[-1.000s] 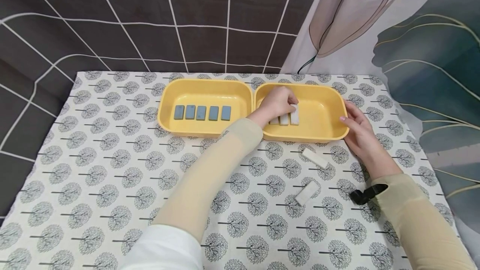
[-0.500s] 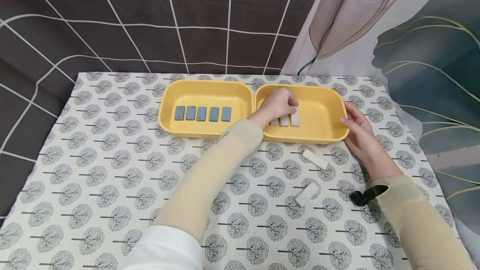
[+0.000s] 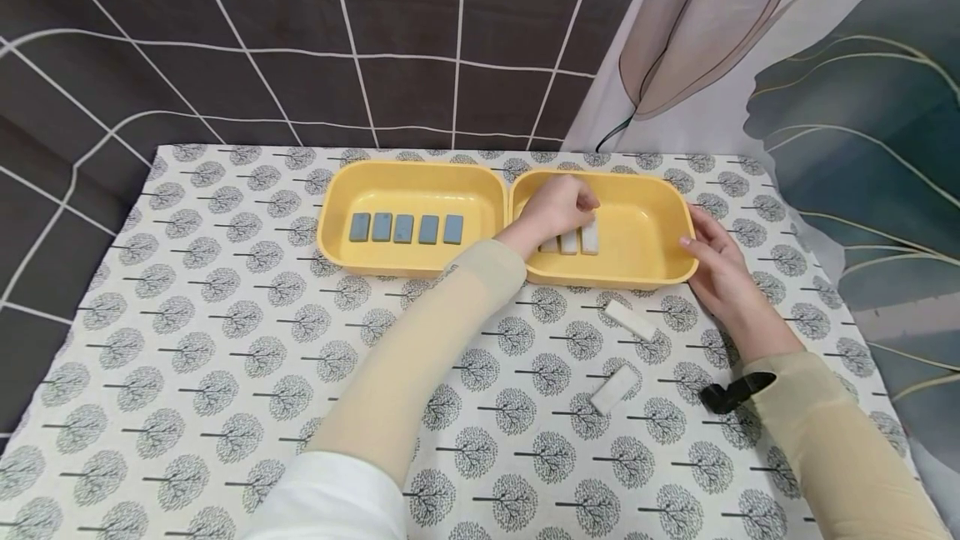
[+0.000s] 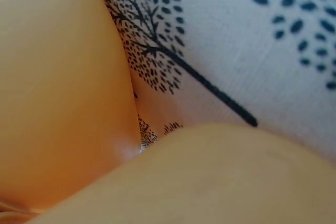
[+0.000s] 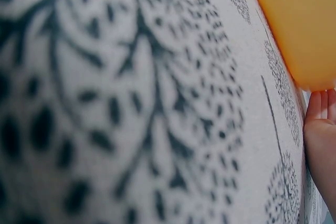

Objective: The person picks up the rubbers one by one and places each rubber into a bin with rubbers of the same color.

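In the head view my left hand (image 3: 553,208) reaches into the right yellow tray (image 3: 637,280). Its curled fingertips pinch the far end of a white block (image 3: 590,240). That block lies at the right of a row with another white block (image 3: 568,242) and a third (image 3: 550,246) partly hidden by the hand. Outside the tray's right end, my right hand (image 3: 722,277) grips it, thumb at the rim. The right wrist view shows the right hand (image 5: 321,135) with its fingers against the yellow wall. Only skin or sleeve and cloth fill the left wrist view.
A second yellow tray (image 3: 375,263) adjoins on the left, with several blue-grey blocks (image 3: 403,228) in a row. Two loose white blocks, one nearer the tray (image 3: 630,321) and one nearer me (image 3: 614,390), lie on the tree-print tablecloth (image 3: 262,440). A dark curtain (image 3: 300,7) hangs behind.
The left fingertips have shifted slightly right at the far end of the white block. The right hand and both trays keep their places.
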{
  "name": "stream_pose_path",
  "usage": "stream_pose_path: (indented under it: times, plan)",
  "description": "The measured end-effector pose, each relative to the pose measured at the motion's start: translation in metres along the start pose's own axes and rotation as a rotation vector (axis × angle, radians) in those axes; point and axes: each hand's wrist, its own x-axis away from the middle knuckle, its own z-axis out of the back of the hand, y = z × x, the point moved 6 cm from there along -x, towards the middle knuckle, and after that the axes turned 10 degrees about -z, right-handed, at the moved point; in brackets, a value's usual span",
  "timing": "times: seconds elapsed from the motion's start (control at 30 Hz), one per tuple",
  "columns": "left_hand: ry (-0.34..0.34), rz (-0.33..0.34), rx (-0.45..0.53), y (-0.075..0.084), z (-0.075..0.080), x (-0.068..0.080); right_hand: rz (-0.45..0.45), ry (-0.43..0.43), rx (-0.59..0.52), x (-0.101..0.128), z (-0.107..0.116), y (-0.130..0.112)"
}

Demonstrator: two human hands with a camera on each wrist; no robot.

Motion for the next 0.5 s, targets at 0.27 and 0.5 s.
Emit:
stream_pose_path:
  times: [0.27, 0.5]
  plan:
    - [0.039, -0.003, 0.069, 0.0005, 0.0013, 0.0000, -0.004, 0.006, 0.006, -0.0002, -0.0008, 0.0003]
    - [0.060, -0.027, 0.100, 0.0026, 0.0018, -0.0013, -0.014, 0.010, -0.008, 0.0000, -0.0014, -0.0002]
